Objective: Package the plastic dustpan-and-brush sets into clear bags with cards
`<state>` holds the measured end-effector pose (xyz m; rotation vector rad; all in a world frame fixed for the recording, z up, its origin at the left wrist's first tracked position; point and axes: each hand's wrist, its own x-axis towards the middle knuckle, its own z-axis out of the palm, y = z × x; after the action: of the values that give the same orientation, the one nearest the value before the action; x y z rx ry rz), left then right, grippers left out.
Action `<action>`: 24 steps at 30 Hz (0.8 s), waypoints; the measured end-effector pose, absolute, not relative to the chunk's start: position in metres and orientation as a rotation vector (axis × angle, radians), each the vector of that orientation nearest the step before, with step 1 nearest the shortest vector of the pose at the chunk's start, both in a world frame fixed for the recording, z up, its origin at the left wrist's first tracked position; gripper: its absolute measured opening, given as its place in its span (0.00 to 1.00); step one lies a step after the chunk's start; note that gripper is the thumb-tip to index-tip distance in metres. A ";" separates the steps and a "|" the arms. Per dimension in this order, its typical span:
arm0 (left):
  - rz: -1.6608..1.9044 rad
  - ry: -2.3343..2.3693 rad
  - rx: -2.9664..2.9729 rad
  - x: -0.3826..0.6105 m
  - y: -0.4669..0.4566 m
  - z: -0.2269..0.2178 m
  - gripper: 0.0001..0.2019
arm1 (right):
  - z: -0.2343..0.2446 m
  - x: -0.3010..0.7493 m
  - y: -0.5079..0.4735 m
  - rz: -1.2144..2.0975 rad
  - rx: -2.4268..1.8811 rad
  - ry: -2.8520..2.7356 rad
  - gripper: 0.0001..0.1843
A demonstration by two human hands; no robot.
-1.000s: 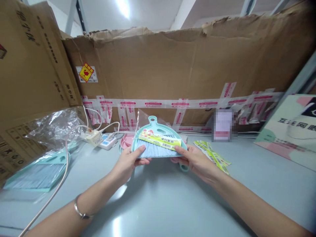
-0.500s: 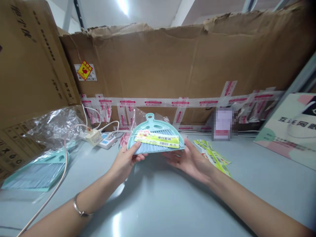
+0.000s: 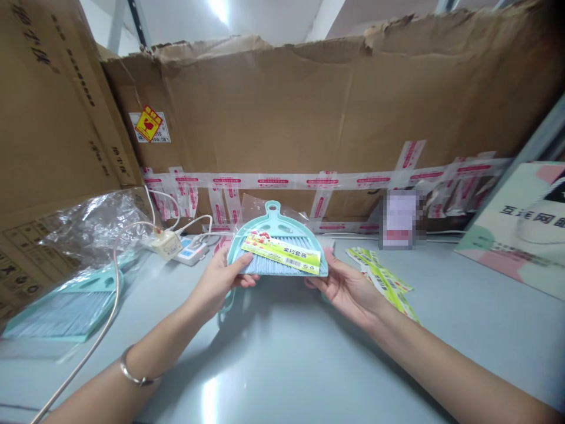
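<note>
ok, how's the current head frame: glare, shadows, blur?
Head view: ceiling light blown out; bright glare streak on the tabletop; glints on the clear plastic; soft shadow below the dustpan; printing on the left box looks smeared; label's large characters readable; top-right corner dark.

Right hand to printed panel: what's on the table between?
Head view: between right hand and printed panel lie overlapping yellow-green label strips, close to the hand; a pixelated item stands farther back.
</note>
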<state>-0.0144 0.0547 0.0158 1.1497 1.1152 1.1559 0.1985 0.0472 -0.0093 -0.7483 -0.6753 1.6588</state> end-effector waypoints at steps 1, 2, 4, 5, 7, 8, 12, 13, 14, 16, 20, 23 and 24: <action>1.184 1.113 1.181 -0.016 0.055 0.017 0.20 | -0.011 0.199 0.048 1.650 -0.756 -0.706 0.07; 1.199 1.117 1.206 -0.017 0.056 0.017 0.22 | -0.012 0.200 0.048 1.643 -0.769 -0.734 0.07; 1.184 1.131 1.237 -0.020 0.058 0.017 0.22 | -0.013 0.201 0.049 1.621 -0.812 -0.781 0.08; 1.155 1.137 1.250 -0.021 0.059 0.016 0.20 | -0.013 0.202 0.049 1.598 -0.838 -0.804 0.09; 1.105 1.153 1.269 -0.023 0.061 0.013 0.16 | -0.014 0.202 0.048 1.531 -0.885 -0.847 0.12; 1.100 1.160 1.273 -0.023 0.061 0.011 0.14 | -0.014 0.202 0.047 1.494 -0.906 -0.861 0.13; 1.161 1.164 1.274 -0.022 0.062 0.007 0.13 | -0.011 0.198 0.042 1.407 -0.961 -0.857 0.17; 1.178 1.165 1.267 -0.021 0.062 0.006 0.13 | -0.009 0.197 0.040 1.423 -0.955 -0.852 0.17; 1.191 1.171 1.254 -0.021 0.062 0.005 0.13 | -0.008 0.196 0.038 1.458 -0.936 -0.854 0.17; 1.201 1.189 1.218 -0.020 0.062 0.004 0.14 | -0.005 0.194 0.036 1.550 -0.877 -0.874 0.19; 1.164 1.179 1.228 -0.019 0.060 0.005 0.15 | -0.005 0.193 0.036 1.608 -0.877 -0.866 0.19; 1.167 1.136 1.264 -0.018 0.059 0.007 0.15 | -0.008 0.193 0.039 1.563 -0.956 -0.800 0.12; 1.178 1.116 1.253 -0.017 0.058 0.007 0.16 | -0.009 0.193 0.040 1.545 -0.979 -0.784 0.10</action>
<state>-0.0175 0.0583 0.0068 1.2534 1.1164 1.1785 0.1932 0.0400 -0.0094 -0.9793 -0.7837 1.5449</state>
